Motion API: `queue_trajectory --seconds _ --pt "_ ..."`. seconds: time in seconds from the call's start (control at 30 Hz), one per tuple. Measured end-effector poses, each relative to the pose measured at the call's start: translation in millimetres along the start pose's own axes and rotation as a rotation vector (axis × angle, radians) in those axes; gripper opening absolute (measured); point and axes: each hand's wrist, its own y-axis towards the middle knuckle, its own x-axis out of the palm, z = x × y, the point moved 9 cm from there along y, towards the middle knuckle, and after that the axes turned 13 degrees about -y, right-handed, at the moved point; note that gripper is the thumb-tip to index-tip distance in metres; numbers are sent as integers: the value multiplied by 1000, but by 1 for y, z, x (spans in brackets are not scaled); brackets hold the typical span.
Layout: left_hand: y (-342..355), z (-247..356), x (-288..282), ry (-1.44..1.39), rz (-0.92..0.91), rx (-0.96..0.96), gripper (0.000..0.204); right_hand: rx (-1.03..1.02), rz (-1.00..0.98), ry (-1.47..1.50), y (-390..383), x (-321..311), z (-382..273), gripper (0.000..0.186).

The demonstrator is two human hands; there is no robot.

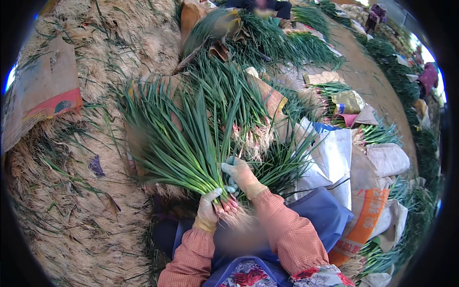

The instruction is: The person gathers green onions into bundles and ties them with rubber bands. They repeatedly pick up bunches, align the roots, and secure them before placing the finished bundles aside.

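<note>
Both my hands wear thin pale gloves. Near the lower middle, my left hand [208, 209] is wrapped round the base of a bunch of spring onions [193, 165], above my lap. Its long green leaves fan out away from me to the upper left. Pinkish bulbs [226, 205] and pale stringy roots point toward my body. On the right side of the same stems, my right hand [243, 177] is closed with bent fingers; its fingertips are partly hidden. Just beyond it lie more loose spring onions [251, 134], with roots facing me.
Cut pale roots [86, 215] cover the ground at left, with a flattened sack [48, 86] on them. White sacking [325, 158] and an orange-striped sack [366, 220] lie at right. Wrapped onion bundles [330, 95] stand farther off. Another person [263, 5] sits at the far top.
</note>
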Motion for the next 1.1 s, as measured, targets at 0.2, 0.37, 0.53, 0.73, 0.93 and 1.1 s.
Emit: queue_trajectory --seconds 0.2,0.37,0.53,0.73,0.93,1.1 --pt "2 7 3 -11 64 136 35 -117 317 347 -13 -17 11 12" --pt "8 8 -6 -115 126 149 30 -67 -105 980 -26 22 -24 38" --pt "-14 3 1 -476 -31 -37 39 -72 214 603 30 -36 -33 31" --pt "-19 27 23 -200 -64 124 55 66 301 -580 67 -39 2 47" --pt "4 36 -6 -11 31 179 36 -320 77 -1075 -10 15 -56 38" --pt "-4 20 19 -270 46 180 40 196 -310 273 -1 29 -12 29"
